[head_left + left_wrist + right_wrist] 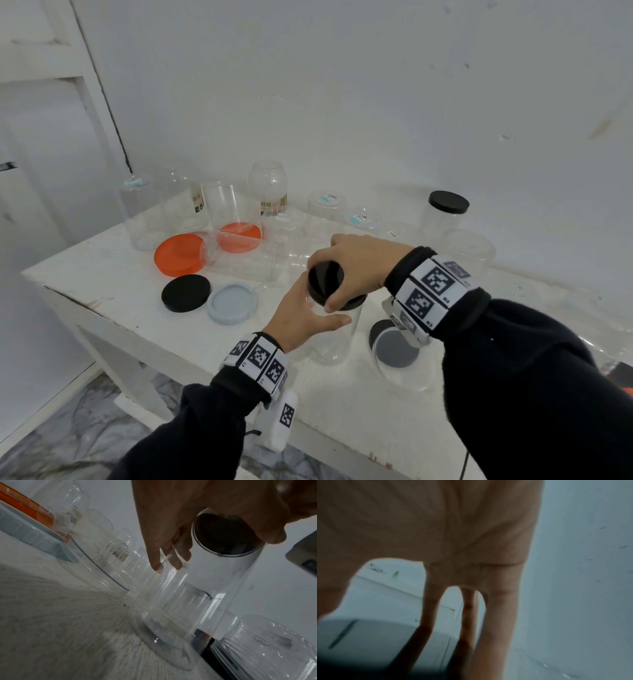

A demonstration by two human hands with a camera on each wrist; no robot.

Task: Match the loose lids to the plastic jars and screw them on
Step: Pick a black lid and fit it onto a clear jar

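A tall clear jar (334,337) stands upright near the front of the white table (113,287), long axis vertical, mouth up. A black lid (325,279) sits on its mouth. My right hand (356,265) grips the lid from above; my left hand (305,318) wraps the jar's side below. Other loose lids lie left.

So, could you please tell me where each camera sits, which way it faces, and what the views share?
Head: worn on the head, looking forward and down at the table; both sleeved arms show, left hand holding the jar, right hand gripping the black lid.
Left wrist: low beside the table, looking along the left hand at the jar and lid.
Right wrist: above the right hand, looking down its fingers; blurred.
Shared: head and left wrist both show jar, lid and left hand.
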